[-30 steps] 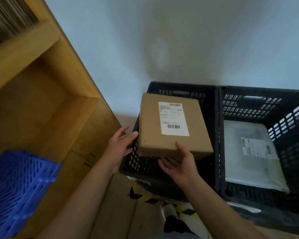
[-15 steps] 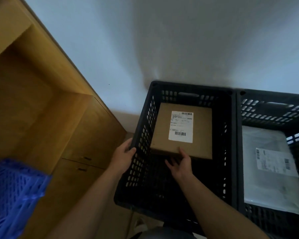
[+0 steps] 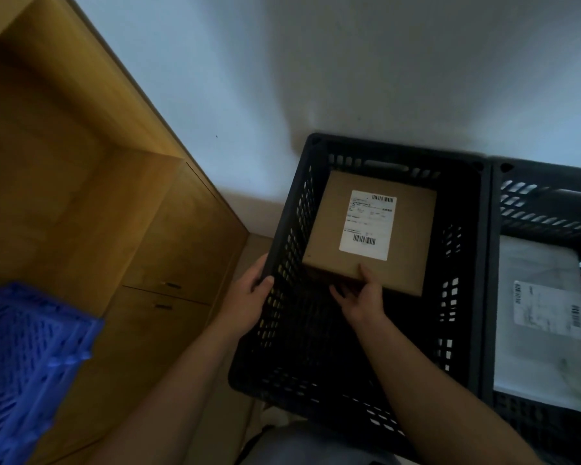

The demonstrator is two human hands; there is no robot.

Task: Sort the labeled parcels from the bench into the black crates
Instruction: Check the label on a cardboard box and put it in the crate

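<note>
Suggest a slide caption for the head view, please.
Right hand lowers a labeled cardboard box into the left black crate.

1. Left hand (image 3: pixel 249 292): outside the left crate (image 3: pixel 284 250), thumb hooked over its rim, fingers curled against the outer wall; bare forearm running down and left out of view.
2. Right hand (image 3: pixel 361 297): reached down inside the same crate, palm down, thumb on the top near edge of the box (image 3: pixel 369 229), fingers spread below that edge, pinching it; whether under the box or just beside, hard to tell.
3. Right forearm: bare, angled from bottom right over the near rim.
</note>
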